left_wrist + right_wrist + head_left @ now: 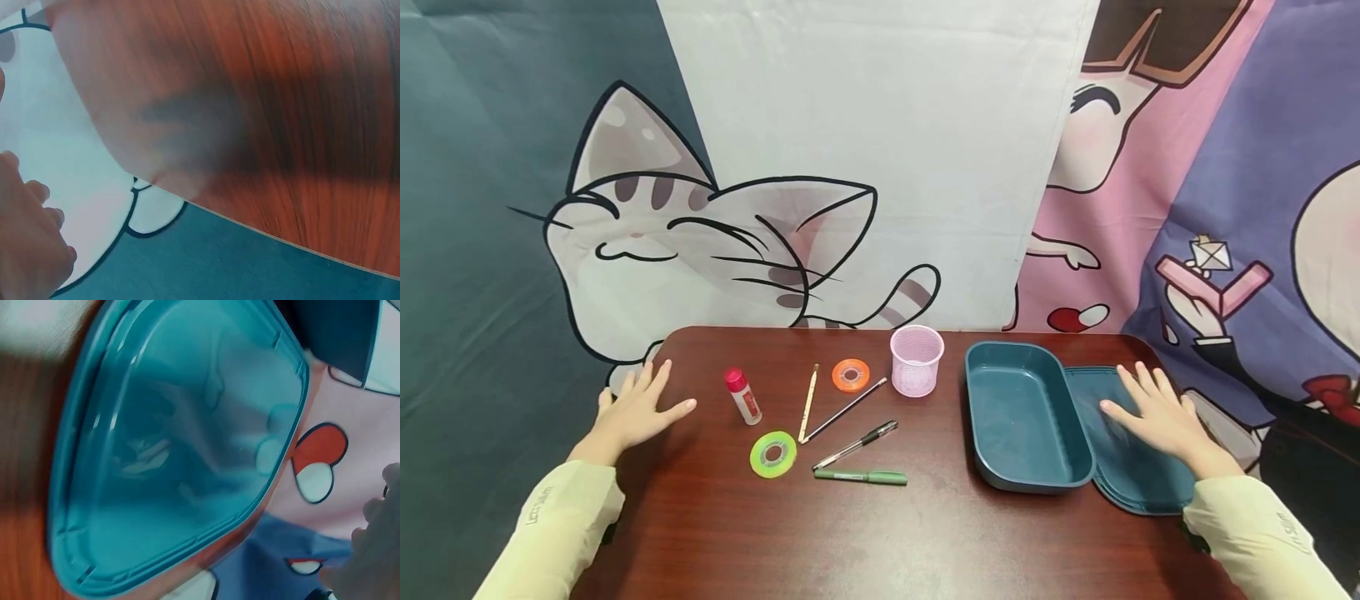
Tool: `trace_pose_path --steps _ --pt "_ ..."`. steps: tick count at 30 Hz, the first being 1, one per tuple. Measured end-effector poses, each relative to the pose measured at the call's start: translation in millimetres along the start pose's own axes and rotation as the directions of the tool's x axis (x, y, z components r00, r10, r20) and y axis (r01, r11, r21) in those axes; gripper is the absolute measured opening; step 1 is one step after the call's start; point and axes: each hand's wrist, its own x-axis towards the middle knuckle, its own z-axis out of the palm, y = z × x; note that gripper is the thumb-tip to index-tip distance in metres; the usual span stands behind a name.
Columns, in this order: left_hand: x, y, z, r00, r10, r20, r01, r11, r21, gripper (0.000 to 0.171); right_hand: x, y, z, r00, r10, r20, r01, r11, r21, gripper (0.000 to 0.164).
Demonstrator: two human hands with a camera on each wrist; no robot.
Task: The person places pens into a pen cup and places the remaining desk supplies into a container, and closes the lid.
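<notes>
My left hand is spread over the left edge of the brown table, its fingers apart and holding nothing. Closest to it stands a glue stick with a pink cap. Over the teal lid my right hand spreads its fingers, also holding nothing; whether it touches the lid I cannot tell. Left of that lid sits a teal rectangular box, uncovered. In the left wrist view the left hand shows at the lower left. The right wrist view has the right hand at its lower right edge.
Mid-table lie a green tape roll, an orange tape roll, a pale pencil, a dark pencil, a black-capped pen and a green pen. A pink mesh cup stands at the back. A printed cloth hangs behind.
</notes>
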Motion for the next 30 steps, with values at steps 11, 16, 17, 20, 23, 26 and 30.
trace_pose_path --steps 11,16,17,20,23,26,30 --pt "14.4 26.6 -29.9 0.987 0.082 -0.138 -0.088 0.995 -0.043 0.089 21 -46 -16 0.99 -0.124 -0.063 0.131 0.983 0.132 0.075" --pt "20.5 41.6 -38.7 0.974 0.123 -0.19 -0.138 0.988 -0.069 0.084 32 -67 -21 0.984 -0.16 -0.074 0.171 0.966 0.196 0.074" --pt "21.5 45.0 -39.9 0.97 0.133 -0.203 -0.15 0.986 -0.074 0.083 34 -70 -21 0.984 -0.164 -0.074 0.176 0.961 0.213 0.074" --pt "23.4 56.0 -42.3 0.957 0.162 -0.24 -0.188 0.978 -0.09 0.079 41 -80 -20 0.983 -0.17 -0.068 0.181 0.949 0.259 0.075" --pt "25.4 67.5 -43.4 0.945 0.188 -0.269 -0.221 0.97 -0.099 0.074 47 -90 -19 0.981 -0.18 -0.074 0.193 0.938 0.288 0.077" --pt "27.8 79.1 -43.6 0.934 0.213 -0.287 -0.248 0.965 -0.09 0.068 53 -100 -18 0.976 -0.197 -0.096 0.218 0.924 0.314 0.077" --pt "31.6 95.1 -43.4 0.923 0.237 -0.303 -0.278 0.955 -0.101 0.06 59 -114 -17 0.966 -0.224 -0.133 0.257 0.896 0.362 0.077"
